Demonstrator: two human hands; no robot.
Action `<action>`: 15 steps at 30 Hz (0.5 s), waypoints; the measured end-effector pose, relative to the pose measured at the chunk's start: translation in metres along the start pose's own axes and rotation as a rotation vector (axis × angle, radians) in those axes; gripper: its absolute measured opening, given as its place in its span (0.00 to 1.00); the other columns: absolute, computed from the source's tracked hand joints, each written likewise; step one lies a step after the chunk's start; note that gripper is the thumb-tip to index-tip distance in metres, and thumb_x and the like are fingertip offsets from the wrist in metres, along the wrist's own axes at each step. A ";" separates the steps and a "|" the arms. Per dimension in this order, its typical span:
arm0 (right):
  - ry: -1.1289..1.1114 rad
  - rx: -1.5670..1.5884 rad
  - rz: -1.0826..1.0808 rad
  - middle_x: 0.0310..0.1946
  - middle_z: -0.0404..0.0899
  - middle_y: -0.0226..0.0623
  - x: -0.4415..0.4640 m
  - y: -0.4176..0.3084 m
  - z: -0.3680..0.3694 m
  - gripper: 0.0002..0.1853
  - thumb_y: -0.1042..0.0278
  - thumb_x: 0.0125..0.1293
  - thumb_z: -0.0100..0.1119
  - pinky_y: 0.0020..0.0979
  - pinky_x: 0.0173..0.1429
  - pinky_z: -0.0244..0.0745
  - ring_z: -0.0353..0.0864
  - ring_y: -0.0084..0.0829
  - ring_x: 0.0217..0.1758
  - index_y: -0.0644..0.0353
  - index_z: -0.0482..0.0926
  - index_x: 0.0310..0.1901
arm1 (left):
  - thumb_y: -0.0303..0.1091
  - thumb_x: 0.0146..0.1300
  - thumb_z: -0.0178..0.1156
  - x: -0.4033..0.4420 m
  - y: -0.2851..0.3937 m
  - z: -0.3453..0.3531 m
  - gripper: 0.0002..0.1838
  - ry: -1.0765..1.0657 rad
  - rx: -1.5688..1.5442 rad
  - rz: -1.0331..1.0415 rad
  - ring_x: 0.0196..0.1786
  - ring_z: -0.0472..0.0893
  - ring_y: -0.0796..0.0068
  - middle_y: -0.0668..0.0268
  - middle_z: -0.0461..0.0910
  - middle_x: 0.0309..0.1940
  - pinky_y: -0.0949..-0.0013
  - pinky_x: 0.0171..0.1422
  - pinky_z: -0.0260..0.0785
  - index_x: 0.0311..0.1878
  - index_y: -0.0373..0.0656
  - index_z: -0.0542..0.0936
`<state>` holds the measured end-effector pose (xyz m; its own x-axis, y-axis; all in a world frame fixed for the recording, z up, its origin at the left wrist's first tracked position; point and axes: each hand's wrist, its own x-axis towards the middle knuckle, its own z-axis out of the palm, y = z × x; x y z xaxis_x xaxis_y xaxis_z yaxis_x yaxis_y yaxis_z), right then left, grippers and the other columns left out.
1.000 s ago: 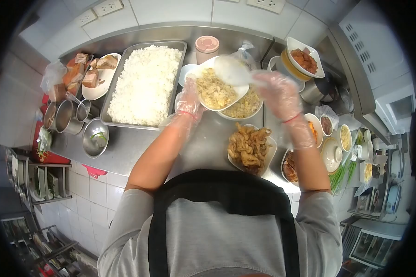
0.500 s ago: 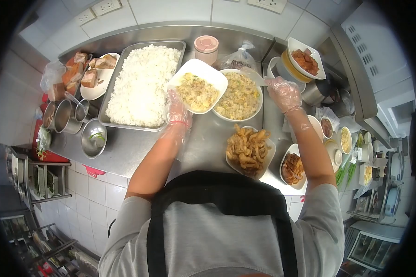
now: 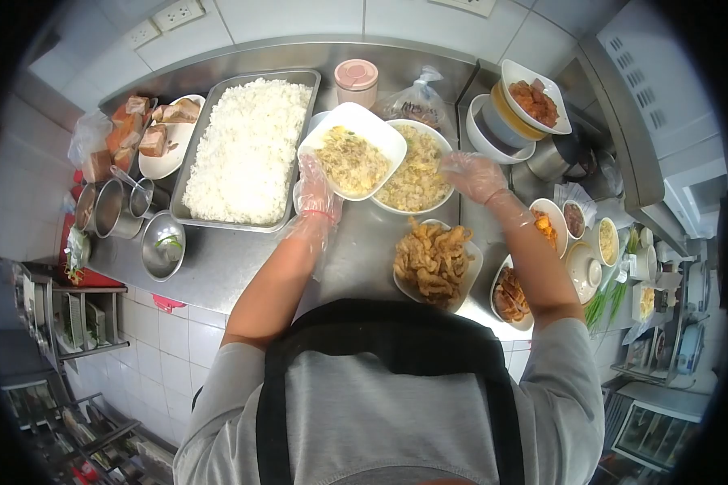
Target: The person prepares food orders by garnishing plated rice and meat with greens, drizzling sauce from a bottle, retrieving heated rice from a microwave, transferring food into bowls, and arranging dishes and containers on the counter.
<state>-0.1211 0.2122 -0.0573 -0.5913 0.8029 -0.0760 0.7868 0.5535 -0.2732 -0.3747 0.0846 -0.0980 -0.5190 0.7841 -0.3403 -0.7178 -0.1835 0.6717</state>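
Observation:
My left hand (image 3: pixel 315 190), in a clear plastic glove, grips the near-left side of a white square bowl (image 3: pixel 392 137). The bowl is tilted and holds a yellowish egg-and-rice mixture (image 3: pixel 349 162). Right beside it, partly covered by it, stands a round white bowl (image 3: pixel 416 208) of similar fried rice (image 3: pixel 412 174). My right hand (image 3: pixel 473 176), also gloved, is at that round bowl's right rim with fingers closed. The pale spoon-like utensil it held is mostly hidden now. Closer to my body sits a dish of fried battered pieces (image 3: pixel 433 263).
A large metal tray of white rice (image 3: pixel 239 153) lies at left, with metal pots (image 3: pixel 113 206) and a steel bowl (image 3: pixel 163 246) beyond it. A pink lidded cup (image 3: pixel 356 79) and a plastic bag (image 3: pixel 416 101) stand behind. Stacked bowls (image 3: pixel 534 105) and several food dishes line the right.
My right hand has moved left and slightly down, from beside the stacked bowls to the round bowl's rim. The square bowl in my left hand has shifted slightly right.

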 end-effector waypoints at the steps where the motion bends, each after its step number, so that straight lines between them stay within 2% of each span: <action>1: -0.010 0.053 0.017 0.47 0.79 0.37 -0.001 -0.001 0.002 0.17 0.49 0.55 0.57 0.38 0.55 0.71 0.77 0.40 0.51 0.42 0.80 0.45 | 0.55 0.71 0.40 0.000 0.000 0.000 0.33 0.005 0.009 -0.006 0.63 0.71 0.61 0.58 0.65 0.65 0.59 0.65 0.68 0.68 0.37 0.57; 11: -0.036 0.460 0.201 0.38 0.79 0.34 -0.015 0.007 0.006 0.18 0.50 0.50 0.64 0.30 0.51 0.71 0.76 0.29 0.43 0.48 0.80 0.42 | 0.54 0.72 0.37 0.001 0.005 -0.002 0.32 -0.069 -0.025 -0.010 0.66 0.67 0.62 0.60 0.61 0.67 0.60 0.68 0.63 0.70 0.43 0.55; 15: -0.024 0.525 0.168 0.38 0.79 0.34 -0.018 0.017 0.007 0.19 0.50 0.50 0.66 0.30 0.50 0.71 0.77 0.28 0.42 0.48 0.80 0.43 | 0.54 0.72 0.38 0.007 0.020 -0.005 0.32 -0.107 0.035 0.037 0.68 0.64 0.63 0.60 0.59 0.69 0.59 0.70 0.60 0.72 0.46 0.51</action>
<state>-0.0982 0.2063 -0.0672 -0.4737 0.8621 -0.1799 0.6803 0.2285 -0.6964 -0.3946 0.0833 -0.0905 -0.4907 0.8364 -0.2443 -0.6817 -0.1940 0.7054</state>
